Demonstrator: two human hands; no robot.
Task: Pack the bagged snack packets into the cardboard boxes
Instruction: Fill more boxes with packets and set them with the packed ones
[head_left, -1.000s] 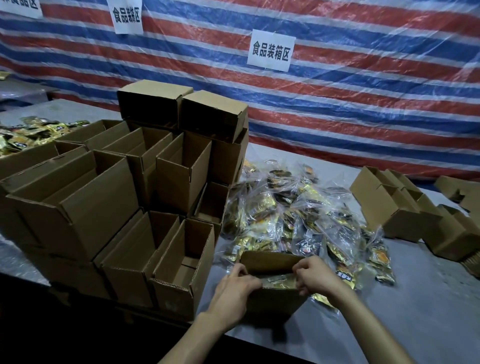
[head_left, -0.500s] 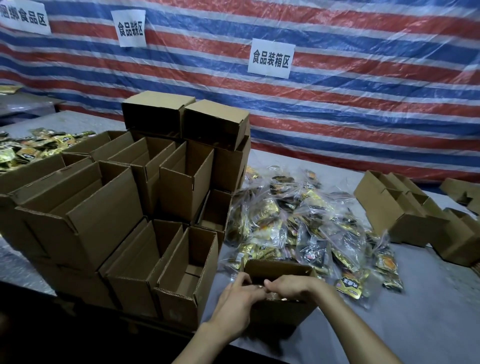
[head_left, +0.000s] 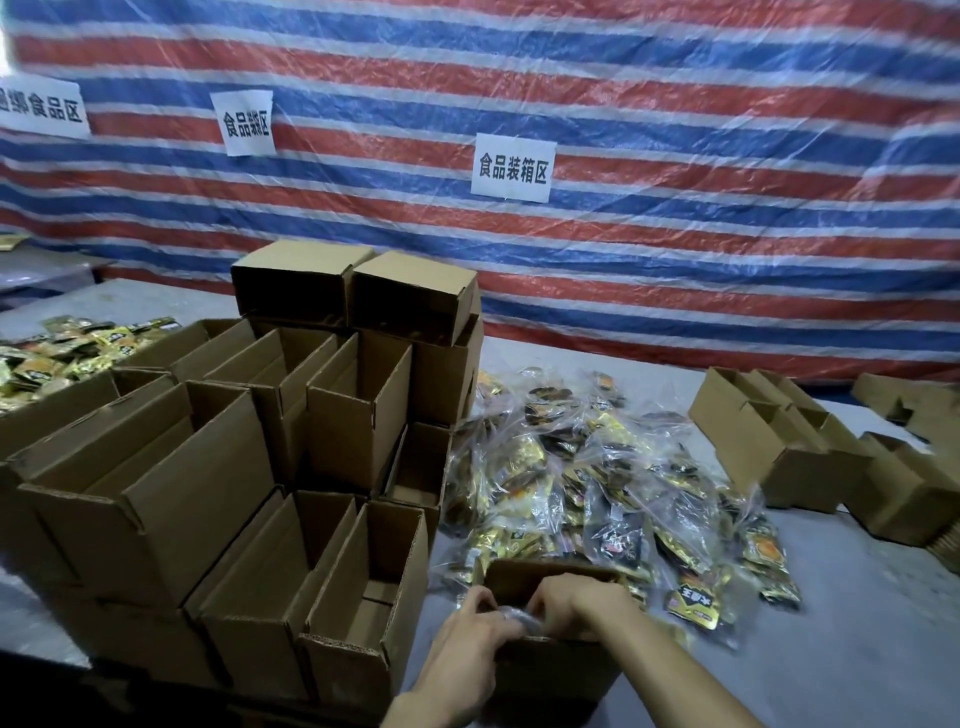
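Box being filled (head_left: 558, 675): lower centre of the frame, mouth upward, long axis running left to right across the person.
Bag of snacks (head_left: 514, 621): clear plastic, crumpled in the mouth of the box, between the two hands. How deep it sits is hidden.
Left hand (head_left: 475, 644): at the left end of the box, fingers curled onto the bag.
Right hand (head_left: 571, 605): over the middle of the mouth, fingers bent down and gripping the bag.
Key relation: the bag lies directly under both sets of fingertips. Downward is the way in, and the right hand appears nearer its bulk.
Pile of bagged snacks (head_left: 571, 478): centre of the frame, just behind the box.
Empty boxes (head_left: 234, 493): stacked at left.
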